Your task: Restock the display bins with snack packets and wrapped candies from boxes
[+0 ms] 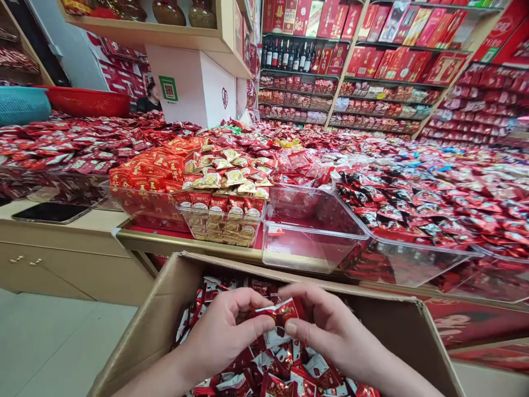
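Between my two hands is a small red and white wrapped candy (285,312), pinched at both sides over an open cardboard box (397,314). My left hand (231,325) grips its left end between thumb and fingers. At the other end, my right hand (330,325) presses it with the thumb in front and the fingers curled behind. Below the hands, the box holds a heap of similar red and white wrapped candies (281,380). Parts of the heap are hidden by my hands and forearms.
Beyond the box stands a clear plastic bin (314,242), beside a bin of durian candies (223,220). Black and red packets (397,204) pile up at right. A phone (52,213) lies on the left counter. Stocked shelves (351,71) line the back.
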{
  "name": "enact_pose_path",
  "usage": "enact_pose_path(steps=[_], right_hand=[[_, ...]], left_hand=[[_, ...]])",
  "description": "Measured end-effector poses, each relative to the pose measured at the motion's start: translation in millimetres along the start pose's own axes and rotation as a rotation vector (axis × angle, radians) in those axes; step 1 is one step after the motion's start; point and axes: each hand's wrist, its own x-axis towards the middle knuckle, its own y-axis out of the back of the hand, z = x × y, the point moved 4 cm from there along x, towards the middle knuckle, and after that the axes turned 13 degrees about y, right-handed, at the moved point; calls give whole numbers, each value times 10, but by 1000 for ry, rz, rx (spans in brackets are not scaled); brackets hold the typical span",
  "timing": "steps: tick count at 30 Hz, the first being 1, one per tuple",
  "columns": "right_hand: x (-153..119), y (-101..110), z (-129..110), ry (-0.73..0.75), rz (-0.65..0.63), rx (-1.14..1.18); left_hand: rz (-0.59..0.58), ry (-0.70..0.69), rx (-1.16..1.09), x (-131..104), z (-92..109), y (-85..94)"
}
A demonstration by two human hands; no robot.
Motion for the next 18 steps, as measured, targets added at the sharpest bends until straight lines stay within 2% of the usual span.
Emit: enact_pose_path(steps=[2,3,7,9,11,14,16,18], right_hand=[[5,39,-159,4,-79,-97],[35,100,-267,21,-69,-121],[393,576,-689,126,204,-241],[694,823,-717,88,274,-408],[1026,990,-556,-52,224,-498],[1429,1098,-147,-304,131,-477],[1597,1110,96,-435,114,-502],[1707,1094,263,-470,107,-560]], left_hand=[[46,-65,60,-52,72,107],[105,-115,118,-72,112,195],[465,-424,583,-93,242,643],[566,-491,804,-38,209,809],[586,-496,966,26,131,884],[587,-496,1115,41,28,846],[643,-523,1135,0,3,801],[685,-563,1124,-42,0,773]])
